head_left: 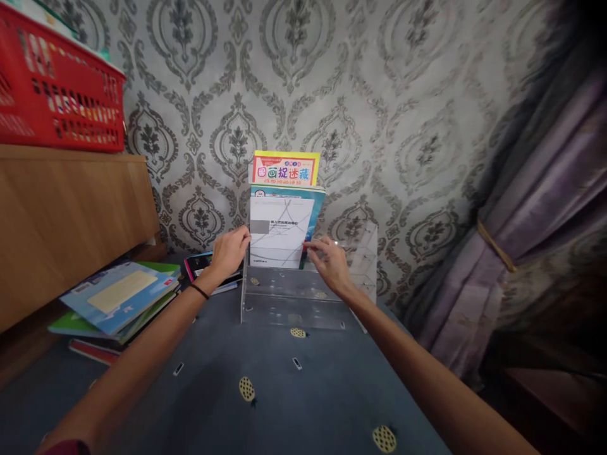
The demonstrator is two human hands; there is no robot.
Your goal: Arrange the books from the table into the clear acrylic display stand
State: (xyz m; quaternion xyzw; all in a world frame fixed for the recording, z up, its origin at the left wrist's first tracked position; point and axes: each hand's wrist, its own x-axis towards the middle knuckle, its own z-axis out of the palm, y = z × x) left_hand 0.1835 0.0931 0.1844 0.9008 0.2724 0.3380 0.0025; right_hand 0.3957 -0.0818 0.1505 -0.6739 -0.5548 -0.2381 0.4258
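Observation:
A white booklet (279, 243) with grey curved lines stands upright in a clear stepped plastic rack (291, 309). My left hand (230, 253) pinches at the booklet's left edge, its fingers curled. At the opposite edge my right hand (329, 259) has thumb and forefinger brought together on the booklet's side. Behind it rises a teal book (317, 205), partly covered. Farther back, the top of a yellow and red picture book (287, 167) shows. The lower steps of the rack hold nothing.
To the left lies a stack of books (123, 297), with more dark-covered books (199, 262) by my left wrist. A red basket (61, 95) sits on a wooden cabinet (80, 215). A purple curtain (516, 234) hangs at right. The table wears a blue cloth (208, 392).

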